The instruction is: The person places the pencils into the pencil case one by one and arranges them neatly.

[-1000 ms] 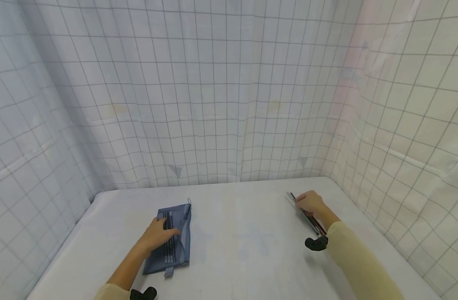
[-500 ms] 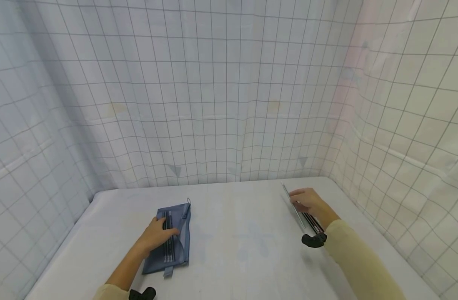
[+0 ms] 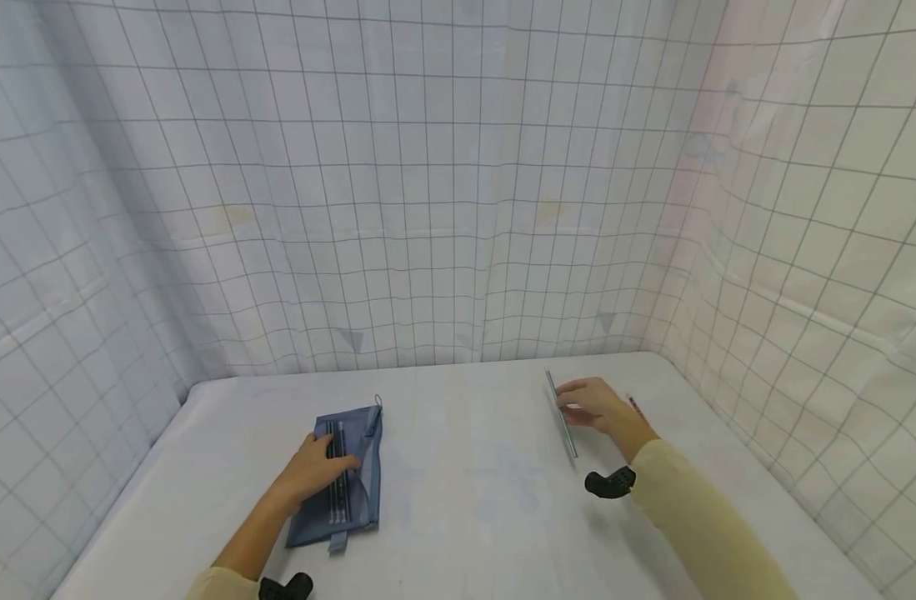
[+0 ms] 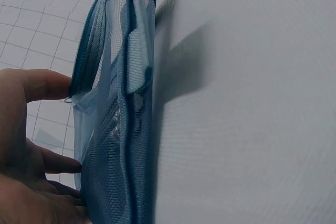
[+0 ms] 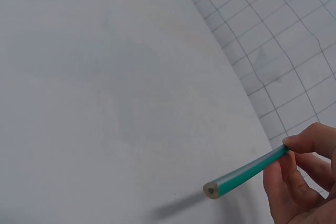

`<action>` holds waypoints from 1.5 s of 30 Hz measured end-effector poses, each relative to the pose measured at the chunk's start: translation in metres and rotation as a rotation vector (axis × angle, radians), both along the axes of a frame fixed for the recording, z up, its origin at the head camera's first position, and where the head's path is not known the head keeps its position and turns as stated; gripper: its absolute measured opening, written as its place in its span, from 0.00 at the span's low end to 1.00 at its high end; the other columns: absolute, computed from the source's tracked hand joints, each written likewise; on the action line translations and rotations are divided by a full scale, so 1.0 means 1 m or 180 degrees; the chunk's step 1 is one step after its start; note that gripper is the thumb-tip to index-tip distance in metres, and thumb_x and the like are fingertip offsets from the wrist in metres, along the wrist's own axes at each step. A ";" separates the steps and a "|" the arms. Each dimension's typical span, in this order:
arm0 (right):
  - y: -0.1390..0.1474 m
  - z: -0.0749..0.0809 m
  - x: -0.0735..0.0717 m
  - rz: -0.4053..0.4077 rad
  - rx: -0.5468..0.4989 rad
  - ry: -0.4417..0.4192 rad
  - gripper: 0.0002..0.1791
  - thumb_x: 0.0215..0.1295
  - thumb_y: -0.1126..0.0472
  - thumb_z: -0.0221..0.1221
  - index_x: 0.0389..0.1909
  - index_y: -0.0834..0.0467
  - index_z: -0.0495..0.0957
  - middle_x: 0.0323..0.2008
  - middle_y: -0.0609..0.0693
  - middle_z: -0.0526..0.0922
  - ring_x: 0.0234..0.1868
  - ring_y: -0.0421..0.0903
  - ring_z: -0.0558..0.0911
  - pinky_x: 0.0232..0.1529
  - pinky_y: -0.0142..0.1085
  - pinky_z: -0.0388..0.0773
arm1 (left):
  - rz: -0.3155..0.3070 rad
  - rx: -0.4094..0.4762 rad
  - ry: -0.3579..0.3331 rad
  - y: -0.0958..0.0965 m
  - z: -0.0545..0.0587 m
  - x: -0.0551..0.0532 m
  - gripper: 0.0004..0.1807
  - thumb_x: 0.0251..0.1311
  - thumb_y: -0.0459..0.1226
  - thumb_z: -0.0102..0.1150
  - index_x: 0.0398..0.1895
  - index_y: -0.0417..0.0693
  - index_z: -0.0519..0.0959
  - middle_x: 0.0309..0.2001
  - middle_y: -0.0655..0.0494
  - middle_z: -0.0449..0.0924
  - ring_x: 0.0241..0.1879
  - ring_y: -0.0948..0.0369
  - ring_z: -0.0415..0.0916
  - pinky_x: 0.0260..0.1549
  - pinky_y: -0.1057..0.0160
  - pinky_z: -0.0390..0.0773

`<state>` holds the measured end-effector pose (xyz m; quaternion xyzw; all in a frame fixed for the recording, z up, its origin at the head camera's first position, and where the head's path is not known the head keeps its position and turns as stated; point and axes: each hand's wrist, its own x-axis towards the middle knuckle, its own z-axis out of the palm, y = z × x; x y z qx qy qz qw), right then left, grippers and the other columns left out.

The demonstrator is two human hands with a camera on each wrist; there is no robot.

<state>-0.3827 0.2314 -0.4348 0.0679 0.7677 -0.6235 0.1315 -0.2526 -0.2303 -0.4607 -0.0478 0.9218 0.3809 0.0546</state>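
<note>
In the head view, a blue zip pencil case lies flat on the left of the white table, with several long thin dark items showing on it; whether these are inside I cannot tell. My left hand rests on the case. The left wrist view shows the thumb and fingers touching the upper face of the case, its zip and mesh close up. Over on the right, my right hand pinches a green pencil between thumb and fingers. Its flat end, with a core visible, points toward the wrist camera.
Beyond the right hand lies another slim reddish pencil, partly hidden by the wrist. White grid-patterned curtains stand behind and at both sides of the table.
My right hand has lifted the green pencil out from beside other pencils and moved it left. The left hand and the pencil case have stayed put.
</note>
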 end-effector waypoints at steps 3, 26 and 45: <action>-0.008 -0.004 -0.001 -0.0023 0.0005 -0.0003 0.21 0.66 0.73 0.64 0.60 0.72 0.77 0.45 0.59 0.82 0.37 0.47 0.83 0.36 0.34 0.85 | -0.0008 0.0005 -0.0006 0.000 0.000 0.000 0.51 0.65 0.50 0.62 0.73 0.17 0.52 0.73 0.15 0.40 0.71 0.21 0.45 0.65 0.26 0.55; -0.089 -0.018 0.009 0.0248 -0.0171 -0.0069 0.15 0.65 0.75 0.64 0.53 0.70 0.79 0.41 0.59 0.81 0.34 0.46 0.83 0.31 0.34 0.84 | -0.0026 0.0042 -0.0012 0.000 0.004 0.001 0.51 0.66 0.50 0.61 0.73 0.17 0.52 0.73 0.15 0.40 0.71 0.21 0.45 0.65 0.25 0.56; -0.117 -0.019 0.013 0.0525 -0.0165 -0.0171 0.14 0.63 0.75 0.66 0.50 0.69 0.81 0.39 0.57 0.81 0.30 0.44 0.82 0.28 0.32 0.83 | -0.0014 0.0059 -0.0060 -0.001 0.001 -0.005 0.51 0.65 0.50 0.61 0.73 0.17 0.51 0.74 0.16 0.39 0.71 0.21 0.44 0.66 0.26 0.54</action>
